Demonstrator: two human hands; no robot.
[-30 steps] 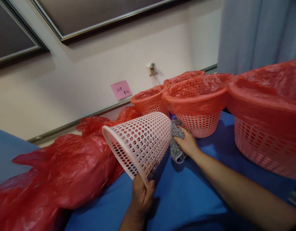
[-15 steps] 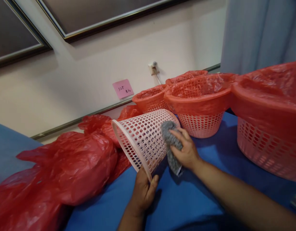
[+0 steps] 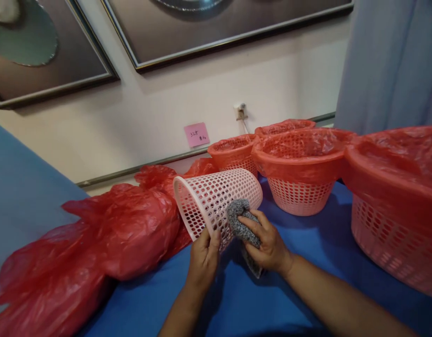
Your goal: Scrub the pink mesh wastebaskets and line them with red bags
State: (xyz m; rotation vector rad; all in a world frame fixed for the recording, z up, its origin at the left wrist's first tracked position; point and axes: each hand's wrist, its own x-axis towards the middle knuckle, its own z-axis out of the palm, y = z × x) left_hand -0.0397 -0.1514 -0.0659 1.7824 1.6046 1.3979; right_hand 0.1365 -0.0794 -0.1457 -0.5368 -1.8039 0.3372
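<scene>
Head view: left hand [image 3: 204,260] grasps the pale basket [image 3: 219,194] by its rim, right hand [image 3: 267,243] clutches gray cloth [image 3: 237,217] against it, red plastic [image 3: 138,229] left of the basket

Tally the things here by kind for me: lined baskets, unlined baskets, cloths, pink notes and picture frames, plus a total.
Baskets with red liners: 4
Unlined pale pink basket, gripped by the left hand: 1
Gray cloth, in the right hand: 1
Pink note: 1
Picture frames, partly in view: 2
Total: 9
</scene>
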